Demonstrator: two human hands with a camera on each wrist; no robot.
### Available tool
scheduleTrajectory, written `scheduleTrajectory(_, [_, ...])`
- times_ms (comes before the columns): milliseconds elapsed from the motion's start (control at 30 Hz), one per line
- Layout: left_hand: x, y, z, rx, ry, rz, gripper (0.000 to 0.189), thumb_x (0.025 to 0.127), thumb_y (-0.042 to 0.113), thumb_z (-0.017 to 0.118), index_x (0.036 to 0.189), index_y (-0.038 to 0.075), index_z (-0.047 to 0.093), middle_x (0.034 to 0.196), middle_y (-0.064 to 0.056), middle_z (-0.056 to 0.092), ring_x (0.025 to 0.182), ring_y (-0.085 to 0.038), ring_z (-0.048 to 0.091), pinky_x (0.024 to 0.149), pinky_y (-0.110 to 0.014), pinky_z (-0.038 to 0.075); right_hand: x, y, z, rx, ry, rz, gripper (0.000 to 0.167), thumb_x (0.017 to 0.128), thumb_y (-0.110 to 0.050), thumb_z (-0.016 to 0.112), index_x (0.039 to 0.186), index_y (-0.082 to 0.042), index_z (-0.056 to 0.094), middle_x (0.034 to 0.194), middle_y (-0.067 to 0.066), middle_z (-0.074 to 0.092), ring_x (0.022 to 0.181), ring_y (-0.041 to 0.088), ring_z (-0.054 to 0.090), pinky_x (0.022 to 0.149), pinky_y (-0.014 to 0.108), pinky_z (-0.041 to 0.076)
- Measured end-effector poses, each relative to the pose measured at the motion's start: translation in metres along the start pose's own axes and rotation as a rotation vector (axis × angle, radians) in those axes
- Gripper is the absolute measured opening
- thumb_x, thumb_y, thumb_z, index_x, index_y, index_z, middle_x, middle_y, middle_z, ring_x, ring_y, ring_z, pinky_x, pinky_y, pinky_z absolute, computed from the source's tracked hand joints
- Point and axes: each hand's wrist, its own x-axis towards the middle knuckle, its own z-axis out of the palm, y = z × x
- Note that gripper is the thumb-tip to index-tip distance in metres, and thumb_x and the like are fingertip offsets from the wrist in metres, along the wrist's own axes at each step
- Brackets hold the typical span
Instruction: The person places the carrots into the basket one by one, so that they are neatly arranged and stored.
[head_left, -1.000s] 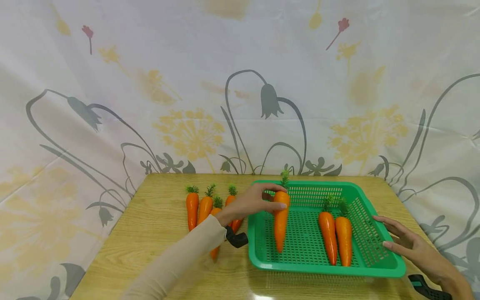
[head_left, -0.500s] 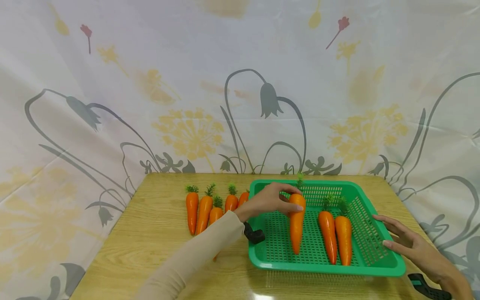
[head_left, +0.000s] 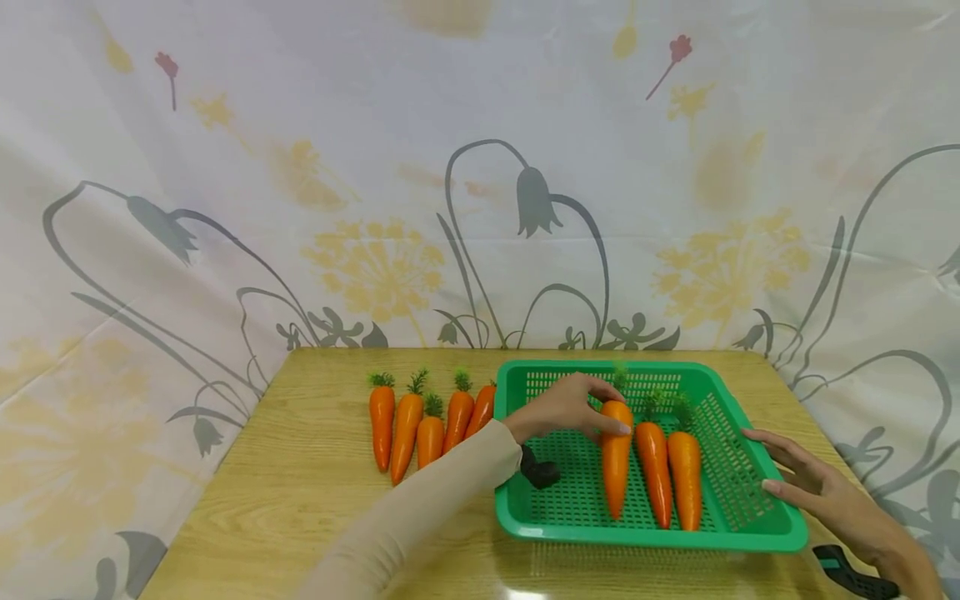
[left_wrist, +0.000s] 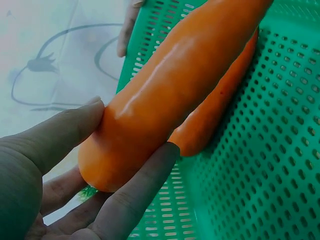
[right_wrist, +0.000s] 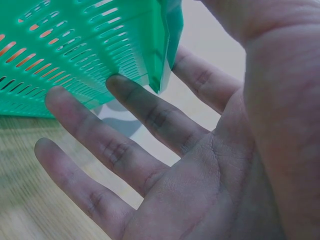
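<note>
Pinching a glossy carrot (head_left: 617, 471) inside the green perforated basket (head_left: 652, 538).
Our left hand (head_left: 568, 407) grips its thick end; right hand (head_left: 821, 492), fingers straight, touches basket. Probably light, stiff, slick; we'd hold that wide shoulder.

A pale greyish-white, creased sheet (head_left: 375, 100) spans the back and both sides; printed on it are dark-grey, drooping bell-shaped flowers (head_left: 534, 202), round, lacy yellow flower heads (head_left: 378, 262) and small, dull-red blossoms (head_left: 679, 48) higher up; in front lies a yellowish-brown, wood-grained, flat tabletop (head_left: 285, 450); a small white glare (head_left: 525, 594) shows on its near part.
</note>
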Motion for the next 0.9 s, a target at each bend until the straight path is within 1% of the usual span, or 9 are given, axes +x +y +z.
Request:
scheduleTrajectory(133, [0.005, 0.000, 0.008, 0.034, 0.001, -0.030, 0.036, 0.087, 0.008, 0.084, 0.121, 0.006, 0.072, 0.106, 0.004, 0.068, 0.082, -0.014, 0.070, 0.077, -0.049, 0.063, 0.000, -0.002, 0.001, 0.013, -0.008, 0.004, 0.062, 0.112, -0.015, 0.046, 0.166, -0.021, 0.016, 0.145, -0.028, 0.022, 0.116, -0.029, 0.029, 0.095, 0.069, 0.046])
scheduleTrajectory(200, [0.007, 0.001, 0.011, 0.053, -0.001, -0.041, 0.036, 0.087, 0.008, 0.085, 0.121, 0.005, 0.071, 0.106, 0.004, 0.068, 0.081, -0.013, 0.069, 0.075, -0.046, 0.063, 0.000, -0.002, 0.001, 0.016, -0.010, 0.012, 0.062, 0.112, -0.015, 0.046, 0.166, -0.021, 0.016, 0.144, -0.029, 0.023, 0.131, -0.018, 0.031, 0.095, 0.067, 0.047])
scheduleTrajectory(267, [0.008, 0.002, 0.013, 0.069, -0.002, -0.049, 0.037, 0.087, 0.008, 0.085, 0.121, 0.005, 0.071, 0.107, 0.004, 0.068, 0.081, -0.013, 0.069, 0.074, -0.044, 0.063, 0.001, -0.002, 0.000, 0.017, -0.013, 0.021, 0.062, 0.112, -0.015, 0.046, 0.166, -0.021, 0.017, 0.144, -0.030, 0.023, 0.150, 0.011, 0.028, 0.096, 0.068, 0.046])
scheduleTrajectory(300, [0.009, 0.002, 0.014, 0.073, -0.002, -0.054, 0.037, 0.087, 0.008, 0.085, 0.121, 0.004, 0.071, 0.107, 0.003, 0.068, 0.081, -0.013, 0.069, 0.073, -0.043, 0.063, 0.001, -0.002, -0.001, 0.010, -0.012, 0.025, 0.061, 0.112, -0.015, 0.045, 0.166, -0.021, 0.017, 0.144, -0.030, 0.023, 0.151, 0.014, 0.028, 0.097, 0.065, 0.048])
scheduleTrajectory(367, [0.011, 0.002, 0.016, 0.085, 0.003, -0.065, 0.037, 0.087, 0.007, 0.085, 0.121, 0.004, 0.071, 0.107, 0.003, 0.069, 0.080, -0.012, 0.069, 0.073, -0.043, 0.063, 0.001, -0.002, -0.002, 0.002, -0.016, 0.013, 0.061, 0.112, -0.014, 0.045, 0.166, -0.020, 0.016, 0.145, -0.030, 0.023, 0.150, 0.044, 0.021, 0.098, 0.068, 0.045])
scheduleTrajectory(433, [0.013, 0.002, 0.018, 0.088, 0.008, -0.077, 0.036, 0.086, 0.007, 0.085, 0.120, 0.004, 0.071, 0.106, 0.003, 0.069, 0.079, -0.012, 0.069, 0.072, -0.042, 0.063, 0.001, -0.002, -0.002, -0.002, -0.012, 0.013, 0.061, 0.112, -0.014, 0.045, 0.166, -0.020, 0.017, 0.145, -0.031, 0.024, 0.152, 0.026, 0.027, 0.098, 0.067, 0.045])
scheduleTrajectory(500, [0.016, 0.001, 0.020, 0.078, 0.008, -0.088, 0.035, 0.086, 0.005, 0.084, 0.119, 0.002, 0.072, 0.104, 0.002, 0.069, 0.078, -0.013, 0.070, 0.072, -0.043, 0.063, 0.000, -0.002, -0.002, 0.000, -0.010, 0.008, 0.061, 0.112, -0.014, 0.045, 0.166, -0.020, 0.017, 0.145, -0.031, 0.024, 0.139, -0.006, 0.035, 0.098, 0.058, 0.050])
scheduleTrajectory(600, [0.019, -0.001, 0.024, 0.065, 0.002, -0.105, 0.035, 0.086, 0.002, 0.084, 0.118, 0.000, 0.071, 0.102, -0.001, 0.070, 0.077, -0.014, 0.070, 0.073, -0.044, 0.063, -0.001, -0.002, 0.000, 0.041, -0.015, 0.008, 0.061, 0.112, -0.013, 0.045, 0.166, -0.019, 0.017, 0.145, -0.030, 0.024, 0.118, -0.027, 0.031, 0.095, 0.046, 0.054])
scheduleTrajectory(900, [0.024, -0.004, 0.030, 0.023, -0.002, -0.158, 0.039, 0.087, -0.009, 0.078, 0.124, -0.003, 0.067, 0.112, -0.009, 0.068, 0.075, -0.025, 0.073, 0.076, -0.044, 0.063, -0.002, -0.006, 0.001, 0.050, -0.012, -0.016, 0.061, 0.112, -0.011, 0.045, 0.166, -0.019, 0.018, 0.145, -0.030, 0.025, 0.120, -0.027, 0.032, 0.089, 0.029, 0.056])
